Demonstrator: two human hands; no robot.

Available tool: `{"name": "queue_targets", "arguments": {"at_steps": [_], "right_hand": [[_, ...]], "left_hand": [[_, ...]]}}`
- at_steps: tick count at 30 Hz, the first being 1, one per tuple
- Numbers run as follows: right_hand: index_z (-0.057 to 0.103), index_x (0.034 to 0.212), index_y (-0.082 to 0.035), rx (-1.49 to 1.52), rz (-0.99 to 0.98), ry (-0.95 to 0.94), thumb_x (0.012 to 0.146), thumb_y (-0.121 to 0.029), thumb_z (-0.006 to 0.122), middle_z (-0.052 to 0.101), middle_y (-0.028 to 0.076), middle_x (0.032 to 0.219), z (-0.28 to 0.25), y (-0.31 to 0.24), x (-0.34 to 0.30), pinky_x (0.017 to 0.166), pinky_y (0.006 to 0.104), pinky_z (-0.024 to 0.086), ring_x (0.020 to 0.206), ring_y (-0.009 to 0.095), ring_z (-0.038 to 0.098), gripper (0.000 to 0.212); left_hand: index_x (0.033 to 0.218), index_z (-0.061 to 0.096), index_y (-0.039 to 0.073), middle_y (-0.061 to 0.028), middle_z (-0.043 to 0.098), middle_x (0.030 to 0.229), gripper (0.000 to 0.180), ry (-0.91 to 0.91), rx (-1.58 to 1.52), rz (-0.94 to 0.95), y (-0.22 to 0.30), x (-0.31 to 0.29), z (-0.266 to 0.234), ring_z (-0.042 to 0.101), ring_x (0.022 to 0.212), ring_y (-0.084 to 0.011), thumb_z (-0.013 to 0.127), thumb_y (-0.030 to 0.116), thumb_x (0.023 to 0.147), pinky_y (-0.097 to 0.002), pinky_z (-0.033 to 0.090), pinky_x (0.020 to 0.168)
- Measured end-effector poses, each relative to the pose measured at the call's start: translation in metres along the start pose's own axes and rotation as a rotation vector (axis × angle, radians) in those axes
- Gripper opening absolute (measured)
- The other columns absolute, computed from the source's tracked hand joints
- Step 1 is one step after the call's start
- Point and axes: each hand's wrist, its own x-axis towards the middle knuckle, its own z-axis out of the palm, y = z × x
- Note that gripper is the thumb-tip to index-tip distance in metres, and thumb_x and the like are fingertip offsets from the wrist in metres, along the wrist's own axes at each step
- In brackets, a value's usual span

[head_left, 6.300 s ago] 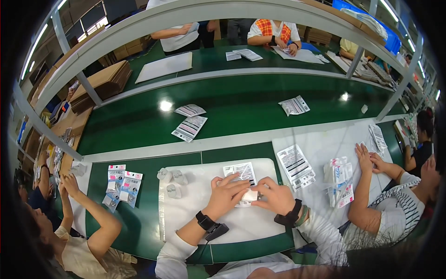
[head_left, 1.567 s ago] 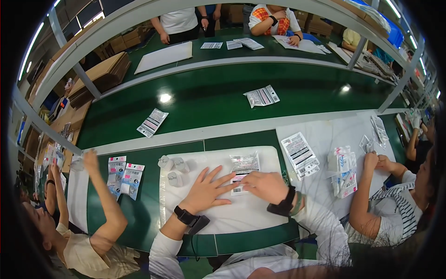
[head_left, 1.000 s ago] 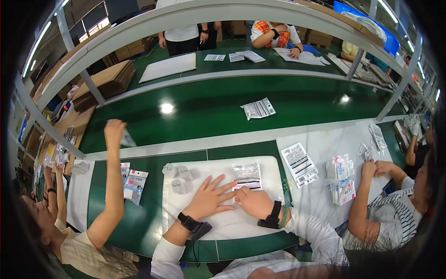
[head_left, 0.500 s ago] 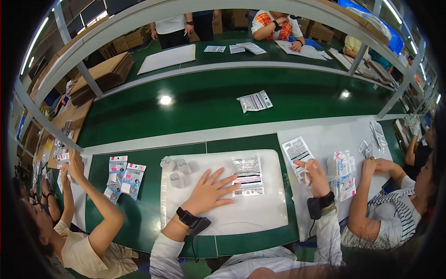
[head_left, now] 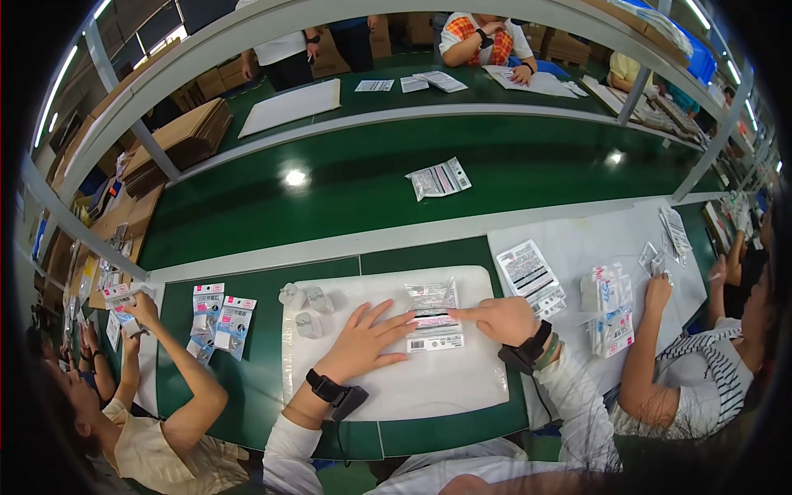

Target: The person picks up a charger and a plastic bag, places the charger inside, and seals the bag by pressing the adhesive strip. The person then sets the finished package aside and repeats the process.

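Note:
A clear plastic packet with a printed back card (head_left: 436, 340) lies on the white pad in front of me. My left hand (head_left: 363, 342) is open, fingers spread, its fingertips at the packet's left edge. From the other side my right hand (head_left: 505, 320) reaches in. Its index finger is stretched out and touches the packet's right part, while the other fingers curl under. Whether a small label lies beneath that fingertip I cannot make out. A white printed sheet (head_left: 528, 272) lies just beyond the right hand. Several small whitish objects in clear wrap (head_left: 307, 309) stand at the pad's upper left.
The white pad (head_left: 412, 392) rests on a green table. Bagged packets (head_left: 235, 323) lie to the left and a bundle of packets (head_left: 606, 309) to the right. Another packet (head_left: 439, 179) is on the green surface beyond the rail (head_left: 330, 254). Co-workers sit close on both sides.
My right hand has moved left from the printed sheet to the packet, its index finger now extended. My left hand stays spread at the packet. The view has shifted slightly.

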Motion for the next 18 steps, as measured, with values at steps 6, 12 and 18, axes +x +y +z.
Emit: {"name": "queue_targets", "arguments": {"at_steps": [6,12,18], "right_hand": [[0.059,0.133,-0.042,-0.001,-0.021,-0.003,0.082,-0.012,0.058,0.054,0.002,0.065,-0.01,-0.009,0.007,0.048,0.0356,0.048,0.054,0.024,0.059,0.059],[0.06,0.132,-0.041,-0.036,0.004,-0.095,0.084,-0.021,0.06,0.062,0.002,0.069,-0.01,0.0,0.005,0.051,0.0359,0.049,0.058,0.025,0.063,0.052],[0.062,0.131,-0.038,0.161,0.01,-0.077,0.085,-0.04,0.068,0.065,0.003,0.071,-0.012,0.002,0.007,0.053,0.0352,0.049,0.061,0.025,0.064,0.047]], "left_hand": [[0.144,0.048,0.029,0.008,0.044,0.151,0.061,-0.018,-0.107,-0.043,-0.001,-0.001,-0.002,0.032,0.143,-0.0265,0.063,0.049,0.089,-0.0525,0.018,0.117],[0.142,0.051,0.03,0.0086,0.047,0.149,0.059,0.003,-0.085,-0.045,0.0,0.003,-0.001,0.034,0.142,-0.0252,0.065,0.048,0.088,-0.0528,0.018,0.116],[0.126,0.065,0.028,0.0098,0.059,0.133,0.046,0.14,-0.15,-0.099,0.002,0.01,0.008,0.044,0.133,-0.0216,0.071,0.043,0.083,-0.0526,0.021,0.114]]}}
